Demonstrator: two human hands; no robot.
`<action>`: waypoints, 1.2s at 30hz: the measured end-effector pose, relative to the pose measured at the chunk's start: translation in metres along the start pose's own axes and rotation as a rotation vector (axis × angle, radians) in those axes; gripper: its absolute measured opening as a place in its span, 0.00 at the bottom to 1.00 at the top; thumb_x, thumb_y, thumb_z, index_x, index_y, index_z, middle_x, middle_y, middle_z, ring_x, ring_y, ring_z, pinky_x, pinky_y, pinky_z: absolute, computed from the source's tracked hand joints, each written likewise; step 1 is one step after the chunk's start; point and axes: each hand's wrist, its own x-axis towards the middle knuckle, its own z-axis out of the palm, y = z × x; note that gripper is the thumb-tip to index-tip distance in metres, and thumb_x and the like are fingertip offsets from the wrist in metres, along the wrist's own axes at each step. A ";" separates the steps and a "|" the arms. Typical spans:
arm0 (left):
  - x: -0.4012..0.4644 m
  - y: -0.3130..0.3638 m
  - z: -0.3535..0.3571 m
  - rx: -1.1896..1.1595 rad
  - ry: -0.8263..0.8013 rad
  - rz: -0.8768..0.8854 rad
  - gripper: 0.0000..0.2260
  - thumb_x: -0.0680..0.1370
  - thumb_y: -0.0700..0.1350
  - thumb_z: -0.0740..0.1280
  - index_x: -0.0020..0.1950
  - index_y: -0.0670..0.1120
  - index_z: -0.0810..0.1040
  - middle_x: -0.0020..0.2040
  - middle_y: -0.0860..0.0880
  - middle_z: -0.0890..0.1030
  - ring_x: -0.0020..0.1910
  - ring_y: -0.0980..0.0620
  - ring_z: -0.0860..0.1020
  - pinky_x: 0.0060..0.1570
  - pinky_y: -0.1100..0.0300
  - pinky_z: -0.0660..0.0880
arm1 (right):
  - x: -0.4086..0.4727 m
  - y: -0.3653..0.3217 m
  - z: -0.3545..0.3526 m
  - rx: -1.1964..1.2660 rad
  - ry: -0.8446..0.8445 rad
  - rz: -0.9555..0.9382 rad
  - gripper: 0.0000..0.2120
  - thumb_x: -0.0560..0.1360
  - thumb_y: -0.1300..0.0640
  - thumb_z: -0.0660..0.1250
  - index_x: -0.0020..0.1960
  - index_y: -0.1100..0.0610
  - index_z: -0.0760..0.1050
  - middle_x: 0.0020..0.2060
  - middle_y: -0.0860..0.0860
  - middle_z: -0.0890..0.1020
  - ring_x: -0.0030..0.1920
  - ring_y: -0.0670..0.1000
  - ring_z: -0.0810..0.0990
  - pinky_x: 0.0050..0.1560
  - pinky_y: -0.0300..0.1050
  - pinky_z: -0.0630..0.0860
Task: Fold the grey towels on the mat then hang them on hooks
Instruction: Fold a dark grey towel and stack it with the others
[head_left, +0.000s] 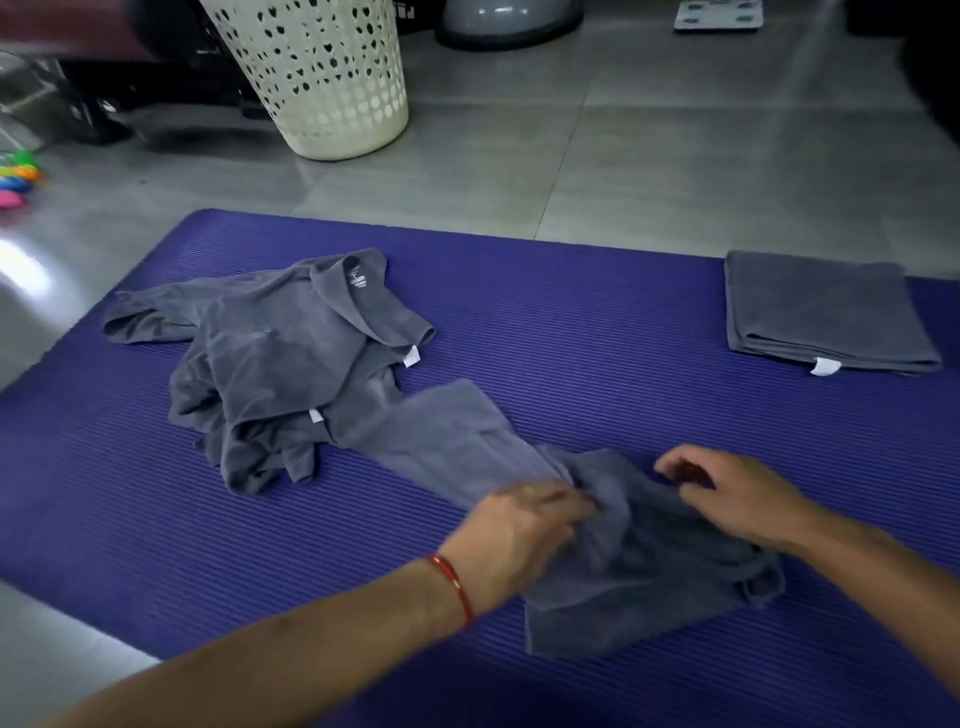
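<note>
**Operator:** Head view, lower centre: my left hand (524, 525) pinches the crumpled grey towel (613, 561) on the ribbed purple mat (571, 338); my right hand (737, 499) curls on its upper edge.

**Trainee:** Step?

**Operator:** Spreading, I judge; flattening comes next. Mid-left, a soft unfolded heap (280, 364); upper right, one folded towel (821, 312). Beyond, a perforated basket (322, 78).

Dim, vignetted corners; floor (21, 270) glare at left; slight motion blur.
</note>
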 end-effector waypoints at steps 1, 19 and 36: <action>0.001 0.013 0.007 -0.059 -0.043 0.059 0.15 0.81 0.41 0.62 0.67 0.45 0.78 0.64 0.46 0.80 0.63 0.48 0.78 0.65 0.54 0.74 | 0.001 -0.009 0.002 0.043 -0.003 -0.031 0.11 0.82 0.53 0.64 0.60 0.38 0.75 0.60 0.37 0.79 0.60 0.40 0.77 0.61 0.43 0.74; -0.010 -0.074 -0.051 0.205 0.265 -0.364 0.10 0.78 0.49 0.62 0.50 0.49 0.82 0.50 0.51 0.79 0.50 0.47 0.75 0.52 0.47 0.73 | 0.008 -0.040 0.035 0.011 -0.019 -0.281 0.24 0.82 0.44 0.63 0.77 0.41 0.62 0.72 0.41 0.70 0.68 0.42 0.72 0.67 0.43 0.70; 0.003 -0.081 -0.045 0.138 -0.401 -0.358 0.20 0.74 0.46 0.72 0.65 0.47 0.74 0.59 0.49 0.76 0.60 0.47 0.76 0.57 0.56 0.72 | 0.002 -0.038 -0.036 -0.332 0.052 -0.395 0.12 0.74 0.45 0.75 0.45 0.44 0.71 0.40 0.42 0.77 0.43 0.42 0.74 0.42 0.45 0.69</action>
